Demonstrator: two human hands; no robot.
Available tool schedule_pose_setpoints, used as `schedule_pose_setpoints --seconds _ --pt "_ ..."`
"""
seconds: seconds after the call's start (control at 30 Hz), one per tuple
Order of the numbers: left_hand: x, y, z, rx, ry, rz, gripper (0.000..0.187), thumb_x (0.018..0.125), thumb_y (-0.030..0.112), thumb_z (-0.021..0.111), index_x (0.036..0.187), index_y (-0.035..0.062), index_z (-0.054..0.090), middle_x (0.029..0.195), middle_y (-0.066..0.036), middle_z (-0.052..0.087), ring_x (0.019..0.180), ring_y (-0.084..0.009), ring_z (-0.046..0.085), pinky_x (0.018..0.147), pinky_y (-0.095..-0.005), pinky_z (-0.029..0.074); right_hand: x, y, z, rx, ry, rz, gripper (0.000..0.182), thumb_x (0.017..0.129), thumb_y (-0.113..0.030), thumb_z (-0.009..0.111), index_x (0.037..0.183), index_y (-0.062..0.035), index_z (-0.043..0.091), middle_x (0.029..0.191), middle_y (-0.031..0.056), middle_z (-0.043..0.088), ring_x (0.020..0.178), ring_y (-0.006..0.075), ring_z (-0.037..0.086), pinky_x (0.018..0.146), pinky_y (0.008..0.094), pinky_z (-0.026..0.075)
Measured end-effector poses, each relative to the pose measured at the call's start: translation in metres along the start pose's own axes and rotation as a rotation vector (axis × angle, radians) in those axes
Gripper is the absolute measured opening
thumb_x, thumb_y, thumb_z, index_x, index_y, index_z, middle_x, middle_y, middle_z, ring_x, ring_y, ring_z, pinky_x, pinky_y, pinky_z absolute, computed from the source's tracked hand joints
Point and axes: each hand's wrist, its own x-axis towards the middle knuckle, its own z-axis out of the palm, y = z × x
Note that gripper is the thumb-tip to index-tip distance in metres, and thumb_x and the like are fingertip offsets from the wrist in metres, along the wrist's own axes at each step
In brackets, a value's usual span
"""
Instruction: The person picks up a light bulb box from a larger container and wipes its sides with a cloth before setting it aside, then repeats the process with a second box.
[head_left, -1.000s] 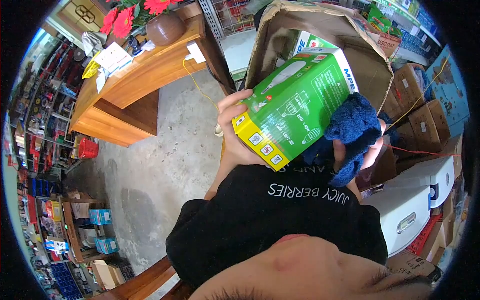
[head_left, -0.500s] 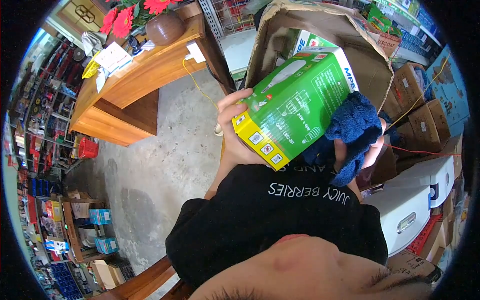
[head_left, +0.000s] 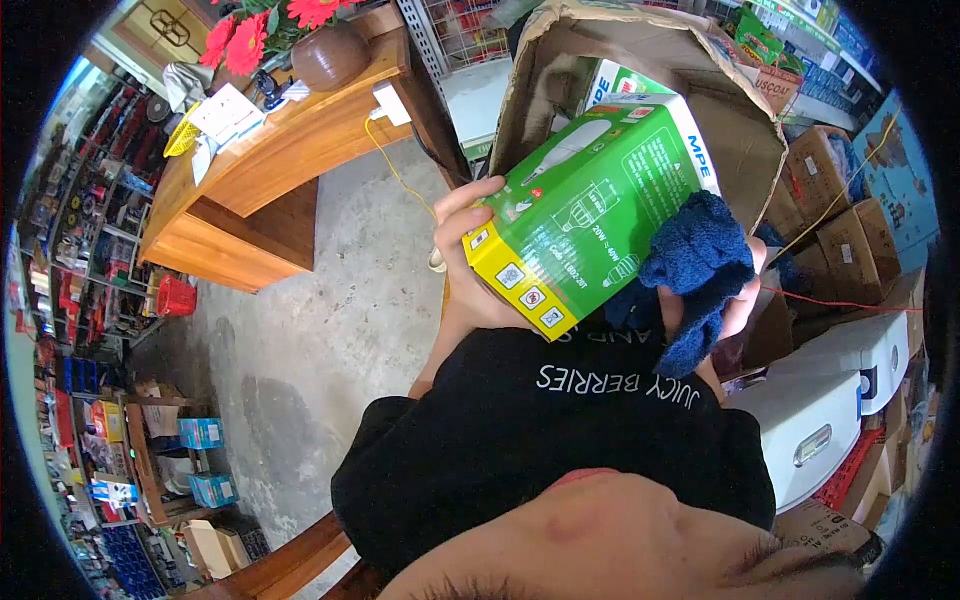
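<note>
Cloth (head_left: 700, 262) is the one thing that has moved: a second ago this dark blue rag sat a little further right on the green bulb box (head_left: 590, 205), bunched against its far right corner, and now it lies slightly lower and further left, pressed on the box's right edge. I take that as a small wiping stroke along the box, which itself has barely shifted.

My left hand (head_left: 465, 250) is closed on the near left end of the box, thumb laid over the green face and the other fingers wrapped behind the yellow end panel with its small symbols. It holds the box tilted, yellow end low and near, white top end high and far.

My right hand (head_left: 735, 290) is curled shut on the cloth; only a strip of palm and fingertips shows past the fabric, with a loose tail of rag hanging below it.

So the box is up in front of my chest, between both hands, above my black shirt (head_left: 560, 440). Just behind it stands an open cardboard carton (head_left: 640, 50) with another green and white box inside. To the far left is a wooden desk (head_left: 280, 150) with a pot of red flowers (head_left: 330, 55).
</note>
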Motion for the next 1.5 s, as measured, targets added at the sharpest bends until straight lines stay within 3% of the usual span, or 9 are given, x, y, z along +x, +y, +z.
schedule_pose_setpoints --seconds 0.1,0.23,0.3,0.4,0.7,0.8,1.03,1.23,1.5 --pt "0.001 0.002 0.000 0.071 -0.005 0.003 0.105 0.041 0.025 0.093 0.125 0.0144 0.029 0.125 -0.023 0.035 0.113 -0.0298 0.045 0.089 -0.0381 0.043 -0.008 0.006 0.005 0.069 0.100 0.020 0.042 0.065 -0.003 0.071 0.101 -0.0023 0.050 0.097 0.0133 0.051 0.095 0.0269 0.053 0.086 0.0416 0.040" --pt "0.002 0.003 0.001 0.034 -0.004 0.000 0.105 0.041 0.024 0.093 0.124 0.0145 0.029 0.125 -0.023 0.035 0.113 -0.0296 0.045 0.089 -0.0380 0.044 -0.008 0.004 0.001 -0.004 0.022 0.044 0.040 0.066 -0.002 0.070 0.101 -0.0027 0.051 0.099 0.0130 0.050 0.095 0.0268 0.053 0.087 0.0415 0.040" --pt "0.002 0.003 0.000 0.036 0.003 -0.005 0.105 0.042 0.024 0.093 0.125 0.0145 0.029 0.125 -0.023 0.035 0.113 -0.0294 0.045 0.089 -0.0379 0.044 -0.012 0.008 0.008 0.205 0.159 0.053 0.037 0.067 -0.003 0.070 0.100 -0.0029 0.053 0.099 0.0119 0.051 0.096 0.0260 0.053 0.087 0.0405 0.040" --pt "0.002 0.003 -0.001 0.044 -0.025 0.002 0.106 0.042 0.025 0.093 0.125 0.0145 0.029 0.125 -0.022 0.034 0.113 -0.0296 0.045 0.088 -0.0382 0.044 -0.008 0.003 0.000 -0.010 0.044 0.043 0.038 0.068 -0.004 0.070 0.101 -0.0021 0.051 0.099 0.0115 0.051 0.096 0.0255 0.053 0.086 0.0397 0.040" --pt "0.003 0.004 -0.003 0.040 -0.032 0.011 0.105 0.042 0.027 0.093 0.125 0.0139 0.030 0.126 -0.022 0.034 0.114 -0.0294 0.045 0.088 -0.0372 0.045 -0.008 0.004 0.007 0.069 0.115 0.046 0.044 0.068 -0.004 0.071 0.105 0.0001 0.048 0.098 0.0100 0.051 0.092 0.0232 0.053 0.085 0.0366 0.041" --pt "0.003 0.005 -0.001 0.005 -0.025 0.013 0.105 0.042 0.029 0.093 0.125 0.0137 0.030 0.126 -0.022 0.034 0.114 -0.0295 0.045 0.088 -0.0377 0.045 -0.007 0.004 0.001 0.065 0.043 0.058 0.045 0.068 -0.004 0.071 0.107 0.0007 0.047 0.099 0.0105 0.050 0.092 0.0233 0.053 0.086 0.0374 0.041" --pt "0.004 0.004 -0.003 0.038 -0.037 0.028 0.105 0.043 0.029 0.093 0.125 0.0134 0.030 0.126 -0.022 0.034 0.114 -0.0294 0.044 0.090 -0.0384 0.044 -0.001 -0.002 0.008 0.103 0.129 0.062 0.040 0.069 -0.006 0.071 0.102 0.0009 0.050 0.097 0.0101 0.050 0.094 0.0239 0.053 0.087 0.0380 0.040" --pt "0.005 0.005 -0.002 0.017 -0.041 0.021 0.103 0.044 0.027 0.092 0.125 0.0136 0.030 0.126 -0.022 0.034 0.115 -0.0290 0.044 0.090 -0.0387 0.045 -0.005 0.005 0.003 0.027 0.070 -0.001 0.040 0.068 -0.009 0.073 0.100 -0.0007 0.052 0.097 0.0099 0.050 0.094 0.0245 0.053 0.087 0.0380 0.039" --pt "0.003 0.006 0.003 0.037 0.016 0.015 0.102 0.044 0.025 0.092 0.123 0.0136 0.030 0.125 -0.022 0.035 0.115 -0.0298 0.044 0.089 -0.0393 0.045 -0.012 0.005 -0.002 0.039 0.025 0.104 0.043 0.068 -0.009 0.073 0.104 -0.0033 0.050 0.100 0.0098 0.048 0.097 0.0242 0.051 0.087 0.0399 0.039"
